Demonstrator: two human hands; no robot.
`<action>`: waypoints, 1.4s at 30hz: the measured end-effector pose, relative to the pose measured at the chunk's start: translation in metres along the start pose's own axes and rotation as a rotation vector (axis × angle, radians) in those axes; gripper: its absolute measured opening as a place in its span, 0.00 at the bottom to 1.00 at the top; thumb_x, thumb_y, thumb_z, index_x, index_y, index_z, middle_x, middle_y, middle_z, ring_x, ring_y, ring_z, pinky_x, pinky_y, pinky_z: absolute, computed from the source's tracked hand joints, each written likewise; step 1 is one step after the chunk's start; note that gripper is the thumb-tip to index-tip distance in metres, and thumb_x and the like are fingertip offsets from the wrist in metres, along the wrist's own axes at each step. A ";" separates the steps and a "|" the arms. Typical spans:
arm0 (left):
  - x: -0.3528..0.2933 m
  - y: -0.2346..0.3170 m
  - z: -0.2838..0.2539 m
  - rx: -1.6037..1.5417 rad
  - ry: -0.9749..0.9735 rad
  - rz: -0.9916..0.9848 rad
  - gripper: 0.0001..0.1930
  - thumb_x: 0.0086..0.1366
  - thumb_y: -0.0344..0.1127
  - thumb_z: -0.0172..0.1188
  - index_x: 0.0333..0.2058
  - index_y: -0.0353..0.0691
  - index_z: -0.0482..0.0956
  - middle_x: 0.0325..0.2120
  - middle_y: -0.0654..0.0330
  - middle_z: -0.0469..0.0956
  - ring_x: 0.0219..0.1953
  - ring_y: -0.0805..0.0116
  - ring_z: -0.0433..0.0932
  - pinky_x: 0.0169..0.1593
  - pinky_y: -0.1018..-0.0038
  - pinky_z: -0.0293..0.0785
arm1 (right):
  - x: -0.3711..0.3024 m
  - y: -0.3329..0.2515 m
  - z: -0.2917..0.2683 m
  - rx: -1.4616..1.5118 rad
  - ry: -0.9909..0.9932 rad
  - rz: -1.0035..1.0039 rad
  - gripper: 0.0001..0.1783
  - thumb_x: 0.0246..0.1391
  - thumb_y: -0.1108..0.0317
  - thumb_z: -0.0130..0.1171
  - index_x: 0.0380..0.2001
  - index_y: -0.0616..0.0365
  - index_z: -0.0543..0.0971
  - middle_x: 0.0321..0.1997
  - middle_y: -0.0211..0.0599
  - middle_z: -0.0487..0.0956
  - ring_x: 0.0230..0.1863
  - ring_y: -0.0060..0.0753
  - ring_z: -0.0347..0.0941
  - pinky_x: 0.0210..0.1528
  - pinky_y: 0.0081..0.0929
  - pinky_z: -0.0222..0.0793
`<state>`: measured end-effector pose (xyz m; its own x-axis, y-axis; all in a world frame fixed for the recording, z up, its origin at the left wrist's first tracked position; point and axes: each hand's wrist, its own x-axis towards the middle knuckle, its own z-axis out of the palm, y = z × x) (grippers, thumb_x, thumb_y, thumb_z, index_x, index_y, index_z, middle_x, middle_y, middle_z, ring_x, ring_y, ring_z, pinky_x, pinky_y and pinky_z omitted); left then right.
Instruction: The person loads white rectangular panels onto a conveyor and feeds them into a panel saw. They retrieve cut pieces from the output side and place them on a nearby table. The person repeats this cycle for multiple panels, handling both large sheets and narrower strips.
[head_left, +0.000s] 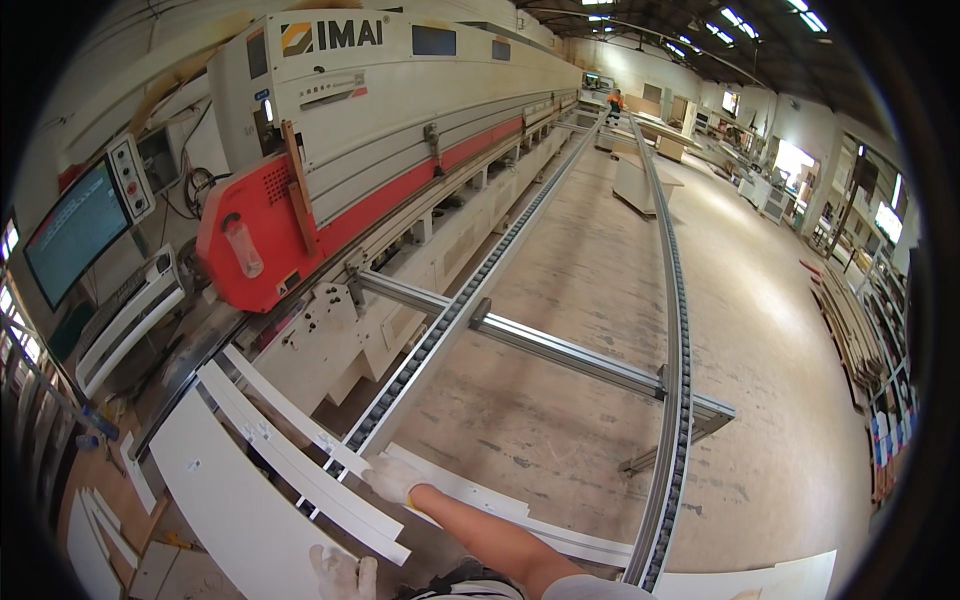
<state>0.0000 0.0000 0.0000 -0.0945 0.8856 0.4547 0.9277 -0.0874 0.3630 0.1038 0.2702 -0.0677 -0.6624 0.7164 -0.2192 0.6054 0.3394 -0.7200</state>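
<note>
My right hand (392,478), in a white glove, is closed at the near end of a narrow white board strip (285,398). That strip slants away to the left, across the roller rail. My left hand (345,573), also gloved, is low in the view at the near edge of a wide white panel (225,485). Its fingers are apart, and nothing shows between them. Between the wide panel and the held strip lie more long white strips (300,462). Another white strip (470,492) extends to the right beyond my right wrist.
A long white-and-red machine (400,120) runs along the left, with a screen (80,230) beside it. Two roller rails (678,400) reach far back, joined by a metal crossbar (570,352). A person (614,105) in orange stands far off. Boards (845,330) lean at right.
</note>
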 end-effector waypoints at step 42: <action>0.004 0.005 -0.010 -0.195 -0.245 -0.332 0.23 0.68 0.45 0.70 0.18 0.36 0.78 0.24 0.48 0.74 0.44 0.41 0.68 0.54 0.49 0.68 | -0.023 -0.030 0.000 0.109 -0.042 0.030 0.29 0.73 0.47 0.51 0.66 0.54 0.80 0.61 0.67 0.84 0.66 0.73 0.77 0.70 0.56 0.72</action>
<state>0.0007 -0.0019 0.0116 -0.2657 0.9598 0.0906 0.7741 0.1563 0.6134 0.1006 0.2433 -0.0413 -0.6641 0.6983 -0.2671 0.5751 0.2488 -0.7793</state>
